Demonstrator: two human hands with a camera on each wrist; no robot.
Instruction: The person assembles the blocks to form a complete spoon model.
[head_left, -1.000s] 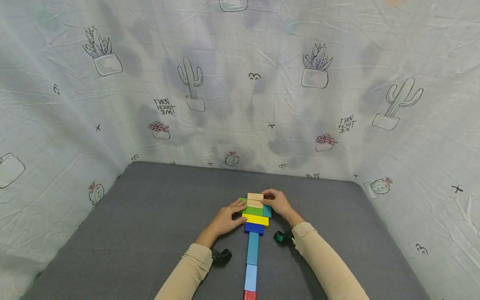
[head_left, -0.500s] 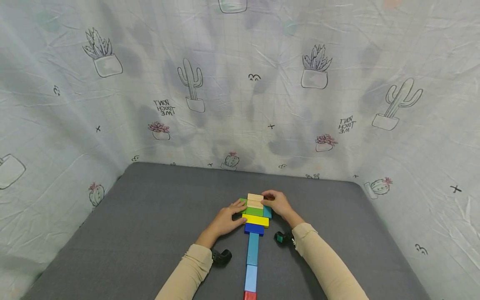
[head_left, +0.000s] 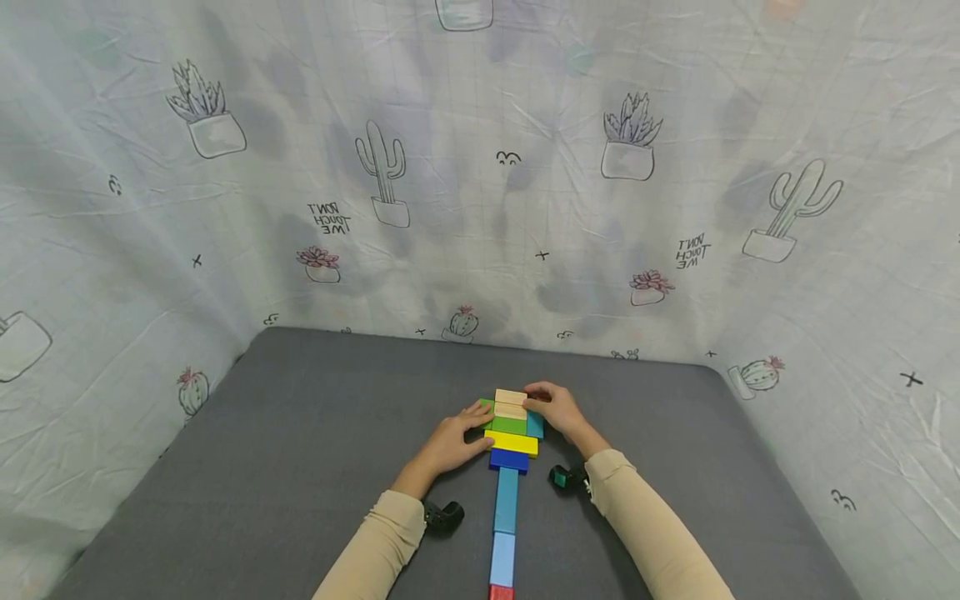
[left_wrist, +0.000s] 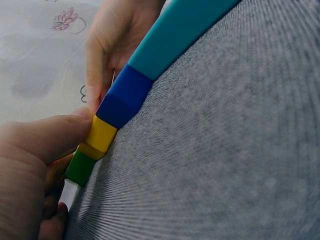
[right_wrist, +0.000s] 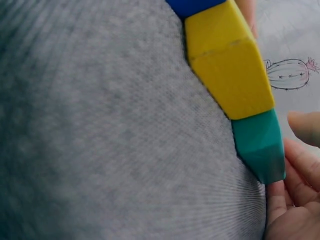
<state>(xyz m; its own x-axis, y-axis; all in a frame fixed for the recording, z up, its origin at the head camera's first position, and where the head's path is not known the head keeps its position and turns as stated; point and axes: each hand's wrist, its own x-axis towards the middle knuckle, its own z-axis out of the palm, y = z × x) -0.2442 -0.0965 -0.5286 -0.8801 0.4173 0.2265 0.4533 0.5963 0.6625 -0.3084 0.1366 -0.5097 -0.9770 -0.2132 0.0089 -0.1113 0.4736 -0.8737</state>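
Coloured blocks lie side by side on a grey cloth. My left hand (head_left: 450,442) rests at their left side, with its thumb against the yellow block (head_left: 512,443) and its fingers by the left green block (head_left: 487,412). My right hand (head_left: 558,408) is at the right side, its fingers touching the teal block (right_wrist: 260,142) while the thumb stands apart from that block in the right wrist view. Pale wooden blocks (head_left: 511,404) lie between the hands, behind another green block (head_left: 509,426). Some right fingertips are hidden in the head view.
A dark blue block (head_left: 509,460) lies in front of the yellow one. From it a line of a teal-blue block (head_left: 506,500), a light blue block (head_left: 502,558) and a red block (head_left: 501,592) runs toward me. Printed fabric (head_left: 480,208) hangs around the grey table (head_left: 337,400).
The head view has tilted up slightly, so everything appears a little lower. Both hands and the blocks keep their places relative to each other.
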